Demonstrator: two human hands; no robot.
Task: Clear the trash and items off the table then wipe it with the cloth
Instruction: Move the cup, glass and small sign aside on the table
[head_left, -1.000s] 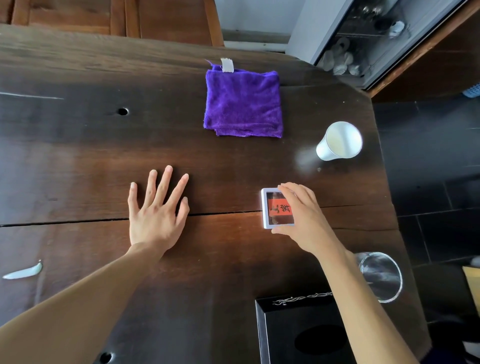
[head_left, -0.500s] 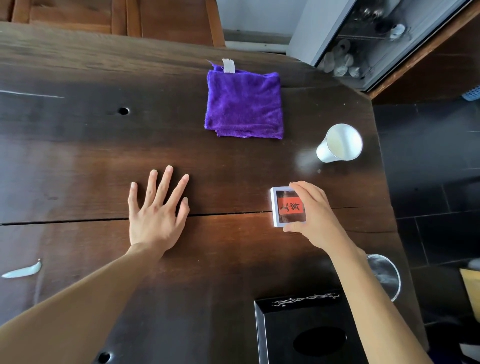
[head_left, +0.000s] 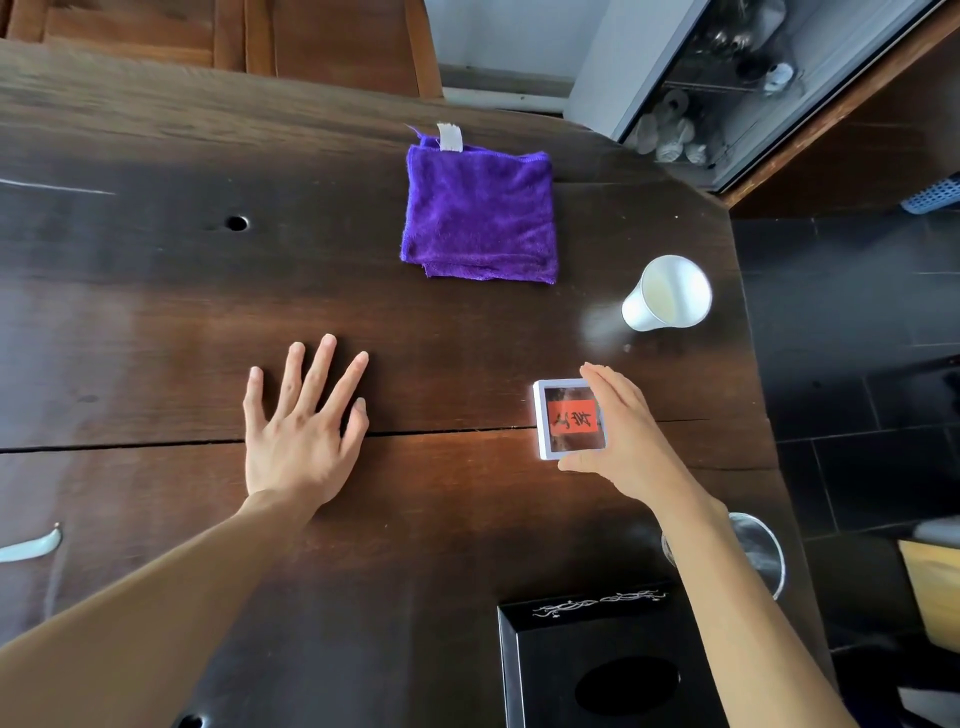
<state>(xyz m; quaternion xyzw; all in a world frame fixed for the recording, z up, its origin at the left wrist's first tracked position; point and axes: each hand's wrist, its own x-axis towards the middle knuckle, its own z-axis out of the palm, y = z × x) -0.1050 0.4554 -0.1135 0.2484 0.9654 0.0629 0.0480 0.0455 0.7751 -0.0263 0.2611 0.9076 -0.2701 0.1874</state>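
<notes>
The clearing step is underway: the right hand (head_left: 621, 434) is pinching the small white-framed square box with a red label (head_left: 569, 420) between thumb and fingers at the dark wooden table's (head_left: 156, 322) right side. The left hand (head_left: 298, 423) is lying flat, fingers spread. Next it needs lifting away. Since a second ago the box has slid rightward; the folded purple cloth (head_left: 480, 213) is waiting untouched beyond.

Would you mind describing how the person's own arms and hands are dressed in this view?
Both forearms are bare as far as the frame shows: no sleeves or cuffs. The left hand and right hand wear no gloves, and I see no rings, watch or bracelet on the visible sides. Fingernails look short and unpainted.
</notes>
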